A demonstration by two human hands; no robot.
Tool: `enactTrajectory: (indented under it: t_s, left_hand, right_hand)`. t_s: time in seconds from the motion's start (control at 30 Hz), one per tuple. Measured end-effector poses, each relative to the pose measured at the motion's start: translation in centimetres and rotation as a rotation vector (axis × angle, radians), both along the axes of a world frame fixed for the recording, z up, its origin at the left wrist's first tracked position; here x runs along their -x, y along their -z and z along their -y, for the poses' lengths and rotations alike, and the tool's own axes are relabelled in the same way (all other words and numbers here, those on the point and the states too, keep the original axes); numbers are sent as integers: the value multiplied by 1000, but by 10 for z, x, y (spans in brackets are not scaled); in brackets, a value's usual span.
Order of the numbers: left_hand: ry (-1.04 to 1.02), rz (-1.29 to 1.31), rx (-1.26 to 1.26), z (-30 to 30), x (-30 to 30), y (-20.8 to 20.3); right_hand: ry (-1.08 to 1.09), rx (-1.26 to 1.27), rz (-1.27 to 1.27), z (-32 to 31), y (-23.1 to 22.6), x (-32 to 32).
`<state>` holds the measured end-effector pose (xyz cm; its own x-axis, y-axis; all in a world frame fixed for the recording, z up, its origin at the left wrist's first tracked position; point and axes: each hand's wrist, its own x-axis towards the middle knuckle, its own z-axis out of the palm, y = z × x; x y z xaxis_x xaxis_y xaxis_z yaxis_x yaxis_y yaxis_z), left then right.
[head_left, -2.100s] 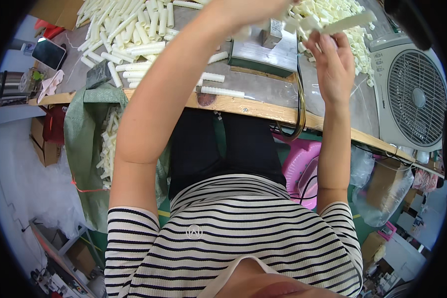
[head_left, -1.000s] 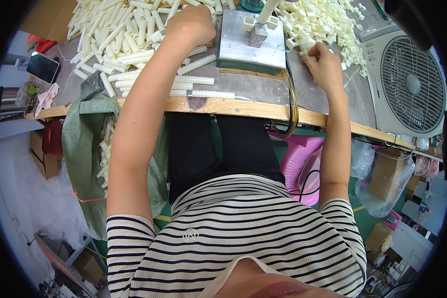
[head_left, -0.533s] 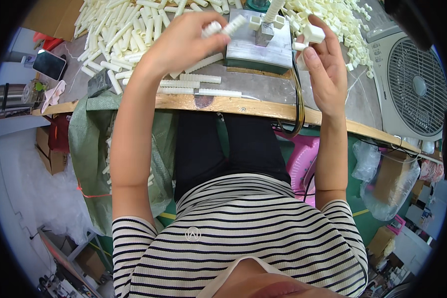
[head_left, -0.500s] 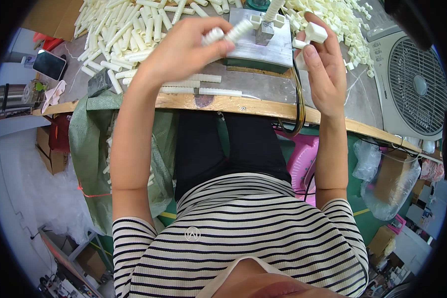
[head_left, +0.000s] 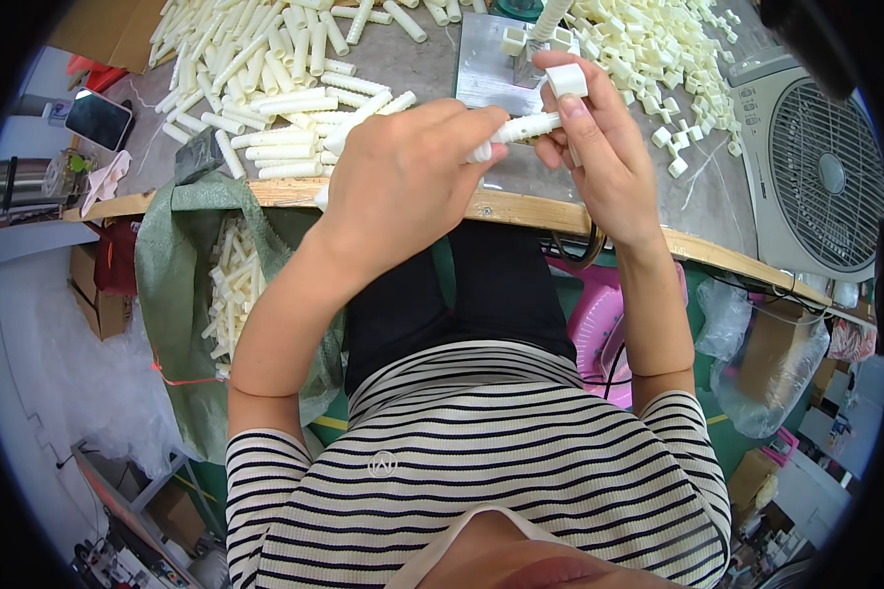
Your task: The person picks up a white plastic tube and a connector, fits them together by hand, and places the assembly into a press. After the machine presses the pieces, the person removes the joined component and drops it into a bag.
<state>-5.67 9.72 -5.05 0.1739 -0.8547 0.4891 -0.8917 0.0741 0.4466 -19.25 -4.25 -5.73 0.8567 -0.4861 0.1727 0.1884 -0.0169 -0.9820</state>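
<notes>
My left hand (head_left: 413,177) is closed around a cream ribbed plastic tube (head_left: 530,127), which sticks out to the right past its fingertips. The tube's far end meets the fingers of my right hand (head_left: 609,147). Between the thumb and fingers of that hand is a small cream square plastic fitting (head_left: 567,80); whether the tube sits in a fitting is hidden by the fingers. Just beyond the hands stands a metal plate (head_left: 481,74) with an upright ribbed tube (head_left: 551,18) and square fittings (head_left: 514,40) on it.
A heap of ribbed tubes (head_left: 255,69) covers the table's left, and a pile of square fittings (head_left: 638,59) its right. A grey box fan (head_left: 815,162) stands far right. Below the wooden edge (head_left: 501,207) hangs a green sack (head_left: 182,294) holding cream parts. A phone (head_left: 99,118) lies left.
My left hand has come down and right with its tube, and my right hand has moved slightly down and left. The hands were apart; the tube now reaches the right fingers.
</notes>
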Motion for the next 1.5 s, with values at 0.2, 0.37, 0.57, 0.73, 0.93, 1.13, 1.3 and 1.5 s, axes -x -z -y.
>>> enactTrajectory:
  t_s: [0.2, 0.37, 0.57, 0.73, 0.93, 1.13, 1.3, 1.5]
  left_hand:
    - [83, -8, -16, 9, -6, -11]
    - [121, -754, 95, 55, -24, -39]
    - [147, -820, -256, 99, -36, -71]
    - [-402, -126, 18, 97, -80, -68]
    - [-161, 689, -410, 119, -148, 25]
    - [-82, 604, -468, 103, -150, 39]
    - [-185, 500, -281, 92, -125, 25]
    - [-114, -572, -270, 69, -87, -4]
  right_hand:
    - [-51, 110, -179, 23, -10, 29]
    - [-176, 128, -151, 52, -11, 63]
    - [235, -496, 547, 69, 4, 29]
    - [317, -64, 204, 72, -5, -9]
    - [211, 735, -133, 83, 4, -47]
    - [39, 427, -60, 85, 11, -48]
    - [29, 405, -62, 84, 20, -52]
    - [19, 382, -139, 88, 20, -45]
